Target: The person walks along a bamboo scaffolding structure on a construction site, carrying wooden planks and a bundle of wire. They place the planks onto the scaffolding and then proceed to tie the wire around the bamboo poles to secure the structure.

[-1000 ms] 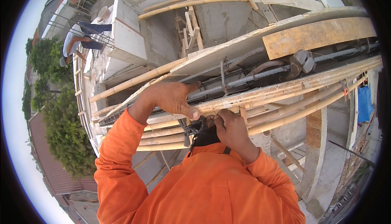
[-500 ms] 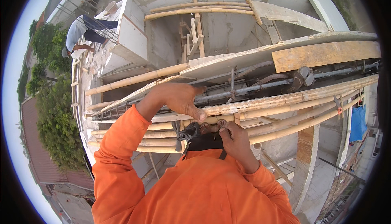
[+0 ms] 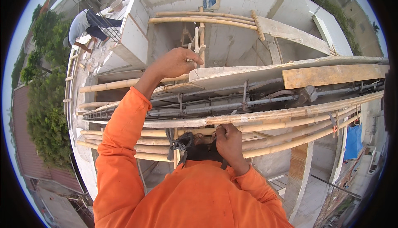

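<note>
My left hand (image 3: 176, 66) is raised over the far side of the formwork trough, its fingers curled into a pinch; whatever is between them, if anything, is too small to make out. Close to my waist, my right hand (image 3: 229, 143) is closed, thumb pressed on the fingers, beside the near wooden board (image 3: 257, 112); its grip is hidden. Between the boards runs a cage of steel rebar (image 3: 224, 106) with stirrups. A grey metal tool, perhaps a hammer (image 3: 308, 94), lies on the bars to the right. A black plastic bag (image 3: 185, 140) hangs by my waist.
Several bamboo poles (image 3: 275, 140) run along the near side, with pincers (image 3: 333, 122) hanging on them. A loose plank (image 3: 331, 76) leans on the far form board (image 3: 257, 73). Drops open between block walls (image 3: 178, 0). Another person (image 3: 89, 24) bends over at the far left.
My left hand has risen and moved away from me, from above the near board to beyond the rebar, and its fingers have curled in. My right hand stays closed near my waist.
</note>
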Tool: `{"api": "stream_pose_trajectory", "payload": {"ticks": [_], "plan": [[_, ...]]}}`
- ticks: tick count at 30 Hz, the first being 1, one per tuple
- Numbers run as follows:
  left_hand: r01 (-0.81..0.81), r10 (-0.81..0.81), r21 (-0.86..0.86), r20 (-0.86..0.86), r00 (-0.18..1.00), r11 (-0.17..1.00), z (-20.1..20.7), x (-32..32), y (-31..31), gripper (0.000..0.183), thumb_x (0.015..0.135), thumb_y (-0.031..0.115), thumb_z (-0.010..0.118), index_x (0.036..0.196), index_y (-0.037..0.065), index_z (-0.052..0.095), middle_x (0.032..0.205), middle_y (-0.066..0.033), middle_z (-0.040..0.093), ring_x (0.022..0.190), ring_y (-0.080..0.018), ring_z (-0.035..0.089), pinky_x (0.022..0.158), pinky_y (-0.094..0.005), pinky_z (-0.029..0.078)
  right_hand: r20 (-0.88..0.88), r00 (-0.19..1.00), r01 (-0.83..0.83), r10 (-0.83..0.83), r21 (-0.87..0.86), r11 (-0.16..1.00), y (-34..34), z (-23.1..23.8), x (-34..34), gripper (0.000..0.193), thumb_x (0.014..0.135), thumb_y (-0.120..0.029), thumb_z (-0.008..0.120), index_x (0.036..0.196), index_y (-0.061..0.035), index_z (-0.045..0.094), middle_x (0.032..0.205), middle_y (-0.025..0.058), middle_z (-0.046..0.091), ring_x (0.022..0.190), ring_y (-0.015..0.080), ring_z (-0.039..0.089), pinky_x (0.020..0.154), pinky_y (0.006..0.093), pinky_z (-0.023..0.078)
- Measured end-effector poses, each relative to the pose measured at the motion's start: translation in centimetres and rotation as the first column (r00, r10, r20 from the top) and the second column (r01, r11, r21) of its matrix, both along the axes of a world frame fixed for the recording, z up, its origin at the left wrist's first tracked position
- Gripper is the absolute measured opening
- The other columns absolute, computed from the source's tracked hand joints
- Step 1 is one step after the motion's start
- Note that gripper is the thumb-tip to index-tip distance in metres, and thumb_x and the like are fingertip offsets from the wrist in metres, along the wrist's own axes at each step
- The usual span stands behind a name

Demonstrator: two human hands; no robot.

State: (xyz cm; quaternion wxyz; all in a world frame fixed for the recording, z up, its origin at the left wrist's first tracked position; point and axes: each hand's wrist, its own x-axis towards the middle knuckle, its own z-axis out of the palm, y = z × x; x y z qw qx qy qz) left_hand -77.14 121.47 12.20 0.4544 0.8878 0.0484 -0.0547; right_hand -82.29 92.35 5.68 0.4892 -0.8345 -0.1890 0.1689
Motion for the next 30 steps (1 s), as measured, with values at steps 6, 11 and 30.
{"api": "stream_pose_trajectory", "payload": {"ticks": [6, 11, 30], "plan": [[0.361, -0.324, -0.002, -0.444, 0.836, 0.933, -6.1, 4.0, 0.1, 0.027, 0.069, 0.004, 0.059, 0.095, 0.003, 0.069, 0.071, -0.0048, 0.063, 0.062, -0.0149, 0.051, 0.059, -0.0310, 0.043, -0.006, 1.000, -0.015, 0.015, 0.013, 1.000, -1.0, -0.1, -0.2, 0.014, 0.086, -0.009, 0.055, 0.082, 0.0034, 0.060, 0.070, 0.0161, 0.062, 0.061, 0.0244, 0.059, 0.057, 0.0347, 0.046], [0.417, -0.389, 0.235, -0.157, 0.908, 0.878, -7.8, 4.6, 0.7, 0.014, 0.074, 0.010, 0.057, 0.082, 0.005, 0.068, 0.072, -0.0113, 0.063, 0.067, -0.0272, 0.059, 0.061, -0.0386, 0.046, -0.128, 0.987, -0.102, 0.096, -0.045, 0.994, -3.4, 0.8, -1.5, 0.011, 0.085, -0.010, 0.055, 0.086, 0.0005, 0.058, 0.076, 0.0189, 0.061, 0.069, 0.0337, 0.061, 0.063, 0.0389, 0.047], [-0.595, 0.467, 0.608, 0.378, 0.800, 0.526, -3.3, 4.7, 14.1, 0.023, 0.088, 0.021, 0.048, 0.097, 0.008, 0.064, 0.093, -0.0152, 0.066, 0.089, -0.0351, 0.062, 0.079, -0.0461, 0.048, -0.319, 0.948, -0.028, 0.015, -0.038, 0.999, -1.8, -1.8, -0.1, 0.021, 0.090, -0.013, 0.049, 0.086, 0.0038, 0.060, 0.070, 0.0161, 0.060, 0.060, 0.0262, 0.059, 0.056, 0.0354, 0.046]]}}
